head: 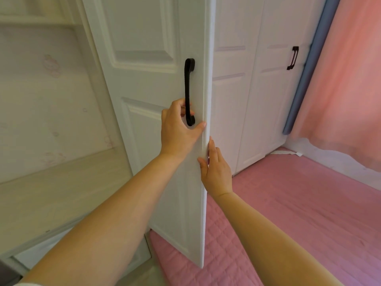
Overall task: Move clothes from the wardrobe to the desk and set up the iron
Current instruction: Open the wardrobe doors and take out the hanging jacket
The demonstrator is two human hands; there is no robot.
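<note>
Both hands on the wardrobe door [156, 83], swinging it.
Left hand [178, 129] curls round black handle [188, 91] for pull; right hand [216, 170] pinches door edge to steady it. Clothes prob. inside, not visible; no iron or desk seen.

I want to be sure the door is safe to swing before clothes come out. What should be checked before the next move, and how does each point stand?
1. Left hand grips the black handle: ok, fingers curl behind its lower end.
2. Right hand steadies the wardrobe door: ok, it holds the door's free edge below the left hand.
3. Door open wide enough to reach inside: cannot tell, the interior is hidden behind it.
4. Swing path over the pink mat: ok, nothing lies on the visible part.
5. Clothes ready to take: cannot tell, none in view.
6. Neighbouring door out of the way: ok, it looks closed.
</note>
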